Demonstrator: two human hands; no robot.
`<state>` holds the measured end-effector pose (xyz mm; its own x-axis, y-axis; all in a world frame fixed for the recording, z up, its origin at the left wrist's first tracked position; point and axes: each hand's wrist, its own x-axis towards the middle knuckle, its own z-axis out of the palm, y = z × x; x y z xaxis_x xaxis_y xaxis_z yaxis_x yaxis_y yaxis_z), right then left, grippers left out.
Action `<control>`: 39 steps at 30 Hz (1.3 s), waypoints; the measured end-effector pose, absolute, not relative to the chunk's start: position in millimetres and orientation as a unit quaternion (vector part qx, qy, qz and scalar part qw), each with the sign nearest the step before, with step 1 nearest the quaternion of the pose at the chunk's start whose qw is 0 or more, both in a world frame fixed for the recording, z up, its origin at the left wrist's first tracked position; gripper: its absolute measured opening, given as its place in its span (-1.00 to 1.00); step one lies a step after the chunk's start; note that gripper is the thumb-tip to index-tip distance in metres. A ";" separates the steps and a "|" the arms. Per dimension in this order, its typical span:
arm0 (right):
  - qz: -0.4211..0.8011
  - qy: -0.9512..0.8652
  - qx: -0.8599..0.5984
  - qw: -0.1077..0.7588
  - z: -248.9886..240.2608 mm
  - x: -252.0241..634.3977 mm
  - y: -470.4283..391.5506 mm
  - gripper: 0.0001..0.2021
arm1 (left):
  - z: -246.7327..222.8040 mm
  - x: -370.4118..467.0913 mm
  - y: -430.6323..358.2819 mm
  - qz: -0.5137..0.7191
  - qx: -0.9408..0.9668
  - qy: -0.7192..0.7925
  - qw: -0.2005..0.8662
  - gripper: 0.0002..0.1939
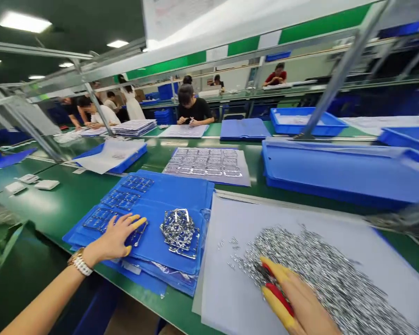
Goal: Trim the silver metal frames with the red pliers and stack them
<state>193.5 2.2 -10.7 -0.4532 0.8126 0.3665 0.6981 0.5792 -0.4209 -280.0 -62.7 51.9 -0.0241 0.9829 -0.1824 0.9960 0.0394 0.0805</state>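
Note:
My left hand [117,236], with yellow finger covers and a watch at the wrist, has its fingers spread over a metal frame at the lower left of the blue sheets [181,190]. Rows of flat metal frames [120,200] lie above it on the same sheets. To its right sits a tangled heap of shiny frames [179,230]. My right hand [293,298], also with yellow finger covers, is closed around red-handled pliers [277,298]. The tips of the pliers are at the left edge of a large pile of small silver parts [310,260] on a white sheet [237,218].
Behind the sheets lies a white sheet with frames [206,164]. A long blue tray [335,179] stands at the back right, another blue tray [132,151] at the back left. Small white blocks [47,184] lie far left. A person in black [197,109] sits across the bench.

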 end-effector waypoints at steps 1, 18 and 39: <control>0.112 -0.847 -0.448 0.265 -4.6 189.5 1.1 -0.59 | 51.4 -280.6 -59.4 -0.023 0.694 0.714 0.092 -0.15; -0.021 -0.833 -0.429 0.348 31.9 174.3 -25.7 -0.60 | 49.3 -29.0 -5.9 0.513 0.182 0.194 0.816 -0.37; -0.076 -0.839 -0.498 0.207 26.8 147.0 -15.8 -0.63 | 0.8 12.3 10.8 0.522 0.144 0.263 0.799 -0.45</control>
